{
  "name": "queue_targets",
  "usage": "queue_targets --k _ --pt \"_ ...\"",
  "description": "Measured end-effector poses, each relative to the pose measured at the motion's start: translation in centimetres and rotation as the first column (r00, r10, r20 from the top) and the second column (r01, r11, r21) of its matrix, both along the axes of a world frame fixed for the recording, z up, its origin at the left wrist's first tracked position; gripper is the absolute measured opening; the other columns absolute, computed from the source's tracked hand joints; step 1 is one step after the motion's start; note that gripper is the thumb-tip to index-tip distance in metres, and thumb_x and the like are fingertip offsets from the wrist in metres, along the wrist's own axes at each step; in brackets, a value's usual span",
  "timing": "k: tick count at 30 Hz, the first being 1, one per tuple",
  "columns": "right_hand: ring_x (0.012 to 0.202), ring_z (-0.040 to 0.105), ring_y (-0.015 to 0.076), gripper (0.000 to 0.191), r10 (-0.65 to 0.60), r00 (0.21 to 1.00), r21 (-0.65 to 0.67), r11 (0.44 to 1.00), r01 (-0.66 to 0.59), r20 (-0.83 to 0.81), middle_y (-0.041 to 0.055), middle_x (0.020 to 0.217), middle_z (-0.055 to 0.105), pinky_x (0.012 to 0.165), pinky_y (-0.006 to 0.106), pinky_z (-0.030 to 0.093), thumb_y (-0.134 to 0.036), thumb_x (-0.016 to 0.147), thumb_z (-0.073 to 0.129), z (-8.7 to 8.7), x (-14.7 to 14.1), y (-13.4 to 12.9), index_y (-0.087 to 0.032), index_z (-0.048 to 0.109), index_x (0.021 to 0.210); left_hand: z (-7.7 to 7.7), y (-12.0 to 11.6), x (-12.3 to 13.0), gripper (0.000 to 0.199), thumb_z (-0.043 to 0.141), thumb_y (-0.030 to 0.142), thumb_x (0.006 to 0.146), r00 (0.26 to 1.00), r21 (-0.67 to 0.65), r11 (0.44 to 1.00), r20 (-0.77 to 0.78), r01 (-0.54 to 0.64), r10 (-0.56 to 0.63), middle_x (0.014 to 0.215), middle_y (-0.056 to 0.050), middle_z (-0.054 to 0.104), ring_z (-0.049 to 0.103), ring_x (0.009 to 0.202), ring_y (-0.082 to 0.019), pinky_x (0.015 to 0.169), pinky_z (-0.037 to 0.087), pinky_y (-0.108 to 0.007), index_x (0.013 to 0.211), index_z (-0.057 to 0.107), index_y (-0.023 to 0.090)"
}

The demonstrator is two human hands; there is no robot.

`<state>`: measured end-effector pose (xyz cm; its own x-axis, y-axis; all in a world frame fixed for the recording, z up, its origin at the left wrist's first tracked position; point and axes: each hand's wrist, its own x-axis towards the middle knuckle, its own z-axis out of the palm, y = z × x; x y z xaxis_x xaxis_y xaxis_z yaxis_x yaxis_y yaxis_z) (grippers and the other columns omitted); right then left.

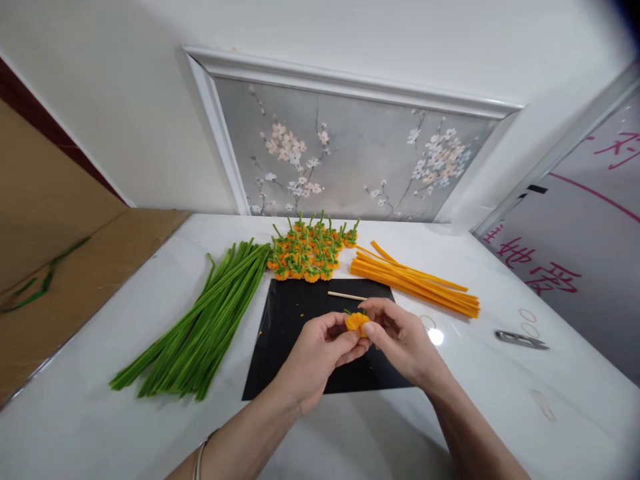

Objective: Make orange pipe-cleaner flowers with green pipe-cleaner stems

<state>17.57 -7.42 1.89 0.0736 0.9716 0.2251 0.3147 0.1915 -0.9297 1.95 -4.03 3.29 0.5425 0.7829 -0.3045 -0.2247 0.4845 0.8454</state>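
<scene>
Between both hands, above a black mat (290, 353), is a small orange pumpkin (357, 323) with a bit of green on top. My left hand (320, 350) grips it from the left, fingers curled under it. My right hand (397, 337) pinches it from the right with thumb and fingers. A thin wooden stick (345, 295) lies on the mat just beyond the hands. Behind the mat stand several finished orange pumpkins (311, 257) with green stems. Long green fuzzy strips (205, 327) lie to the left, and orange strips (420, 283) to the right.
Small metal snips (521, 339) lie on the white table (125, 300) at the right, near some thin rubber bands (530, 329). Brown cardboard (100, 260) borders the table's left side. A framed floral panel (350, 153) is on the wall behind.
</scene>
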Motion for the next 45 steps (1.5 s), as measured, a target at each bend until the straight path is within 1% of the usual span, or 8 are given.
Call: queue_targets --k 4,8,15,19,32,36,40,45 --pt "0.06 0.051 0.0119 0.015 -0.085 0.984 0.063 0.995 0.076 0.16 0.0028 0.073 0.06 0.053 0.023 0.042 -0.032 0.082 0.062 0.3 -0.8 -0.1 -0.018 0.065 0.082 0.0 0.0 0.2 0.008 0.067 0.016 0.076 0.995 0.208 0.978 -0.098 -0.004 0.025 0.076 -0.002 0.065 0.06 0.07 -0.01 0.072 0.053 -0.022 0.082 0.066 0.01" --pt "0.05 0.049 0.01 0.026 -0.12 0.987 -0.086 0.99 0.111 -0.108 0.0013 0.062 0.06 0.046 0.022 0.04 -0.041 0.085 0.058 0.3 -1.4 -0.1 -0.016 0.063 0.081 0.2 0.1 0.2 0.007 0.066 0.016 0.077 0.99 0.295 0.955 -0.125 -0.027 0.066 0.073 -0.002 0.066 0.06 0.067 -0.009 0.068 0.051 -0.02 0.081 0.067 0.01" --pt "0.044 0.047 0.0073 0.031 -0.116 0.971 -0.157 0.984 0.083 -0.209 -0.0031 0.056 0.054 0.043 0.02 0.038 -0.046 0.081 0.062 0.6 -1.1 0.2 -0.015 0.062 0.081 0.5 0.3 -0.3 0.022 0.069 0.03 0.078 1.0 0.126 0.992 -0.013 0.011 -0.009 0.088 -0.003 0.066 0.065 0.08 -0.012 0.078 0.054 -0.025 0.093 0.061 0.015" --pt "0.046 0.049 0.0085 0.039 -0.077 0.976 -0.162 0.986 0.044 -0.202 -0.0027 0.054 0.053 0.047 0.022 0.041 -0.05 0.088 0.05 0.5 -0.7 0.3 -0.014 0.064 0.084 0.5 0.5 -0.4 0.026 0.065 0.039 0.081 0.997 0.116 0.993 -0.082 0.0 0.01 0.084 -0.002 0.066 0.066 0.077 -0.012 0.076 0.055 -0.025 0.091 0.059 0.016" --pt "0.055 0.055 0.0096 0.032 -0.145 0.897 -0.198 0.978 0.066 -0.417 0.0009 0.072 0.066 0.054 0.023 0.049 -0.045 0.071 0.072 -0.1 -2.0 0.5 -0.016 0.067 0.083 0.3 0.6 -0.2 0.024 0.07 0.034 0.078 0.997 0.049 0.998 -0.059 -0.044 0.047 0.073 -0.002 0.066 0.064 0.067 -0.008 0.065 0.053 -0.015 0.08 0.063 0.011" --pt "0.055 0.053 0.0082 0.033 -0.159 0.842 -0.225 0.973 0.046 -0.515 0.0011 0.073 0.065 0.053 0.022 0.046 -0.045 0.071 0.074 -0.4 -1.7 0.6 -0.015 0.068 0.084 0.7 0.7 -0.4 0.024 0.067 0.035 0.08 0.998 0.004 1.0 -0.053 -0.015 0.016 0.08 -0.003 0.068 0.066 0.071 -0.01 0.07 0.055 -0.019 0.09 0.062 0.014" --pt "0.05 0.049 0.0076 0.034 -0.17 0.792 -0.234 0.972 0.036 -0.586 0.0003 0.064 0.061 0.048 0.021 0.039 -0.046 0.071 0.074 -0.5 -1.2 0.6 -0.015 0.067 0.083 1.0 0.8 -0.6 0.03 0.062 0.039 0.083 0.98 0.235 0.972 -0.197 0.012 0.035 0.083 -0.004 0.068 0.068 0.077 -0.017 0.069 0.056 -0.026 0.103 0.058 0.018" --pt "0.048 0.045 0.0072 0.034 -0.152 0.79 -0.207 0.978 0.033 -0.594 -0.0001 0.062 0.059 0.047 0.022 0.037 -0.047 0.072 0.072 -0.3 -1.2 0.6 -0.014 0.066 0.081 0.4 0.6 -0.6 0.04 0.07 0.02 0.074 0.945 0.617 0.785 -0.288 0.06 0.154 0.097 -0.003 0.066 0.065 0.081 -0.016 0.071 0.055 -0.024 0.112 0.061 0.024"
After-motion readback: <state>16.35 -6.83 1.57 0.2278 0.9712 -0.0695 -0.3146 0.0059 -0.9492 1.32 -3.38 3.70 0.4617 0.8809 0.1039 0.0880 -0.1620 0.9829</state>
